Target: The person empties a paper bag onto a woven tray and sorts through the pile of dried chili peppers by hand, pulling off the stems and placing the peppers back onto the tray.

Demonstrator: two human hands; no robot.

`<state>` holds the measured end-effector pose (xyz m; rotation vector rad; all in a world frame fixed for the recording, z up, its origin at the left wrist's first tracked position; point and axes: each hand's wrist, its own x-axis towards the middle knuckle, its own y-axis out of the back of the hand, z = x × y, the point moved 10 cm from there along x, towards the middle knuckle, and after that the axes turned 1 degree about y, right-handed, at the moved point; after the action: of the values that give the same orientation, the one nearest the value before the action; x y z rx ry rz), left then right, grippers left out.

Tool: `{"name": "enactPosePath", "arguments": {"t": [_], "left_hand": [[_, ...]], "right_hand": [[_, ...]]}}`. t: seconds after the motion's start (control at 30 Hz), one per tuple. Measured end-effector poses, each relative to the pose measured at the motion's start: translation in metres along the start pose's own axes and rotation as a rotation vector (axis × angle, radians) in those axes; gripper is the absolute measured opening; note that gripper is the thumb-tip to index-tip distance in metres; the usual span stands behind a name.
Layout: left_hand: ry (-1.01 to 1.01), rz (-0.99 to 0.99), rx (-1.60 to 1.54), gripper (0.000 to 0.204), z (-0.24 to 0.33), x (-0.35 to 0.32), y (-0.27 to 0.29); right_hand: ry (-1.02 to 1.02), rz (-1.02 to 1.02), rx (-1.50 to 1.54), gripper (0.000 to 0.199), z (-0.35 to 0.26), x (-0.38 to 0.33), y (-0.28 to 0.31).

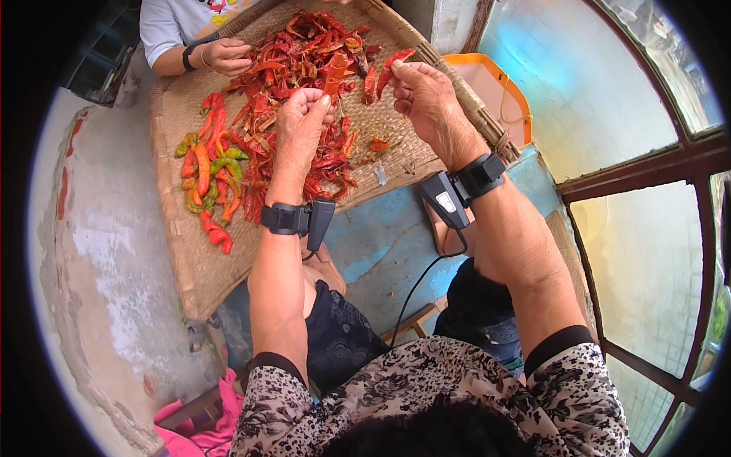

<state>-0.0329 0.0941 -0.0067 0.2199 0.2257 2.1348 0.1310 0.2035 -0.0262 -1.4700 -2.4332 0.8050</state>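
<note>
Between the thumb and fingers of my left hand (299, 126) is an orange-red chili pepper (336, 71), pointing up and away from me. My right hand (428, 97) pinches a darker red chili pepper (387, 74) close to the tray's right rim. Both hands are above a woven tray (177, 240). A heap of wrinkled dried red chilies (255, 145) spreads under and beyond my left hand. To its left lies a group of smoother green, orange and red peppers (202, 164). A small orange piece (378, 145) lies apart near my right wrist.
Another person's hand (226, 56), with a dark wristband, is over the heap's far left side. An orange-rimmed container (487, 65) stands beyond the tray's right edge. Framed window panes (647, 251) line the right, a worn wall (106, 251) the left. Pink cloth (217, 419) hangs at lower left.
</note>
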Motion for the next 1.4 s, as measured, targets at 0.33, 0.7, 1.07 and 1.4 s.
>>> {"name": "enactPosePath", "arguments": {"t": [0.33, 0.7, 1.07, 1.4], "left_hand": [[-0.361, -0.136, 0.972, 0.011, -0.004, -0.015, -0.051], [-0.183, 0.106, 0.45, 0.015, 0.016, -0.008, 0.006], [-0.163, 0.18, 0.315, 0.017, 0.019, -0.025, 0.052], [-0.17, 0.202, 0.319, 0.017, 0.022, -0.032, 0.073]], "right_hand": [[-0.123, 0.168, 0.328, 0.009, 0.0, 0.018, 0.044], [0.355, -0.107, -1.245, 0.043, 0.013, 0.051, 0.004], [0.31, -0.22, -1.533, 0.022, 0.058, 0.043, -0.054], [0.851, 0.203, -0.956, 0.011, -0.07, 0.01, -0.028]]}}
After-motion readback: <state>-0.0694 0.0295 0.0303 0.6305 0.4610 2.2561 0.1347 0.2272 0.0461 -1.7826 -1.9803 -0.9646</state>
